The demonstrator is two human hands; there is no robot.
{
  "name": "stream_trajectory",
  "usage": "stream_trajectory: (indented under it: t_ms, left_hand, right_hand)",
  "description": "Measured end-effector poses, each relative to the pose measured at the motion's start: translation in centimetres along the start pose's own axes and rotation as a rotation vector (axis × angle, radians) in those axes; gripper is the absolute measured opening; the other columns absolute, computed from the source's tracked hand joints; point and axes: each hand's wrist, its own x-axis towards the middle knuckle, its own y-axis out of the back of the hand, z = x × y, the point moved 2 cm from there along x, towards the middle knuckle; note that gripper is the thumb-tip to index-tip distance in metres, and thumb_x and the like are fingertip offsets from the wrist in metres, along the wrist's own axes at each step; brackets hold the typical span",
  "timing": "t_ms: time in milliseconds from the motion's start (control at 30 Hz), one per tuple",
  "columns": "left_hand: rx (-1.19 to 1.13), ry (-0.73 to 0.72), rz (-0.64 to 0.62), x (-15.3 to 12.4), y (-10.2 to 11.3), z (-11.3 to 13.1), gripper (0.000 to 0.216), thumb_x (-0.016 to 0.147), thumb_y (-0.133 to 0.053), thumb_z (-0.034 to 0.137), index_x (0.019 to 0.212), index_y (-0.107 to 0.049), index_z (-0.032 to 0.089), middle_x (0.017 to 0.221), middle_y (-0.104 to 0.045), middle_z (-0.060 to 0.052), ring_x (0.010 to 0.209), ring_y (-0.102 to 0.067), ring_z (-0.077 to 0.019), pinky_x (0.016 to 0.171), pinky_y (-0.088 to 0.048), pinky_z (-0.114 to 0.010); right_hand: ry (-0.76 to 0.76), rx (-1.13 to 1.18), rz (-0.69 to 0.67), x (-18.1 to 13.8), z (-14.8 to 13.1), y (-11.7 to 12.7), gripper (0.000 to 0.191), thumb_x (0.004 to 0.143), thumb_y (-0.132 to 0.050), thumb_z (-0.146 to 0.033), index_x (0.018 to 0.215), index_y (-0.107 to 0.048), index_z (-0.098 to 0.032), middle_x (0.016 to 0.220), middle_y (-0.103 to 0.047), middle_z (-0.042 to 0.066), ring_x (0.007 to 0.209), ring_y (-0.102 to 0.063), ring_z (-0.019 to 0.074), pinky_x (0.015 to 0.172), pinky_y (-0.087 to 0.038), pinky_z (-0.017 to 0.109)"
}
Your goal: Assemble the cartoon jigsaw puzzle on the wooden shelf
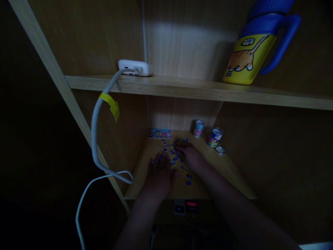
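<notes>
Many small jigsaw puzzle pieces point(172, 151), blue, yellow and pink, lie scattered over the lower wooden shelf point(221, 173). My left hand point(159, 175) rests palm down at their near left side, its fingers spread. At the right edge of the spread, my right hand point(191, 155) reaches in with its fingers drawn together at the pieces; what they hold, if anything, is too dark and small to make out. Behind the pieces a colourful cartoon picture strip point(160, 133) lies near the back wall.
Two cartoon-printed cans, one farther back point(198, 128) and one nearer point(215, 137), stand at the right, beside a round metal lid point(220, 150). The upper shelf point(182, 86) carries a white device point(135, 67) with a dangling cable point(94, 139) and a blue-yellow mug point(252, 52).
</notes>
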Motion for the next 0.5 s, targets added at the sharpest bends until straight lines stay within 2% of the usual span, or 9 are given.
stream_trajectory:
  t_ms: [67,167,233,300,400,500]
  left_hand:
    - [-0.016,-0.048,-0.005,-0.2,-0.3,0.0,0.073,0.116,-0.044,0.05,0.175,-0.043,0.006,0.181,-0.036,-0.025,0.173,-0.027,-0.0451,0.138,-0.024,-0.072]
    - [-0.06,-0.144,-0.006,-0.3,-0.4,-0.3,0.067,0.118,-0.035,0.043,0.177,-0.04,0.011,0.183,-0.036,-0.021,0.174,-0.027,-0.0399,0.139,-0.024,-0.07]
    - [-0.073,-0.19,-0.028,-0.1,-0.4,-0.5,0.066,0.118,-0.035,0.038,0.179,-0.037,0.013,0.184,-0.034,-0.019,0.175,-0.027,-0.0357,0.14,-0.025,-0.066]
    - [-0.053,-0.17,-0.038,0.0,-0.3,-0.6,0.066,0.116,-0.037,0.033,0.179,-0.036,0.013,0.185,-0.032,-0.019,0.175,-0.025,-0.0343,0.141,-0.023,-0.064]
    - [-0.001,-0.064,-0.022,0.0,-0.1,-0.3,0.064,0.117,-0.037,0.034,0.176,-0.041,0.011,0.185,-0.03,-0.019,0.175,-0.023,-0.0379,0.141,-0.021,-0.067]
    - [0.018,-0.032,-0.002,-0.4,-0.3,0.3,0.065,0.117,-0.039,0.041,0.174,-0.045,0.011,0.184,-0.031,-0.021,0.174,-0.026,-0.0416,0.139,-0.024,-0.068]
  right_hand:
    - [-0.062,-0.014,0.042,-1.0,-0.8,0.1,0.05,0.116,-0.039,-0.027,0.154,-0.07,-0.015,0.158,-0.069,0.016,0.149,-0.06,0.0281,0.131,-0.042,0.043]
    - [-0.12,-0.022,0.096,-4.7,-2.6,-0.7,0.06,0.119,-0.029,-0.034,0.172,-0.05,-0.013,0.173,-0.055,0.018,0.161,-0.05,0.029,0.137,-0.036,0.047]
    - [-0.082,-0.026,0.069,-7.6,-3.8,-1.7,0.067,0.118,-0.032,-0.043,0.177,-0.038,-0.012,0.182,-0.041,0.017,0.172,-0.033,0.0305,0.141,-0.028,0.051]
    - [-0.079,-0.032,-0.031,-9.7,-4.2,-2.7,0.073,0.118,-0.031,-0.052,0.18,-0.031,-0.012,0.187,-0.027,0.015,0.177,-0.017,0.0306,0.144,-0.018,0.055]
    - [-0.213,-0.055,-0.135,-10.1,-3.0,-2.8,0.082,0.117,-0.026,-0.061,0.183,-0.017,-0.013,0.189,-0.011,0.014,0.178,-0.011,0.0324,0.143,-0.008,0.062]
    - [-0.397,-0.087,-0.162,-8.2,-0.8,-1.7,0.082,0.117,-0.018,-0.062,0.183,-0.012,-0.013,0.19,-0.005,0.014,0.178,-0.004,0.0325,0.142,-0.005,0.065]
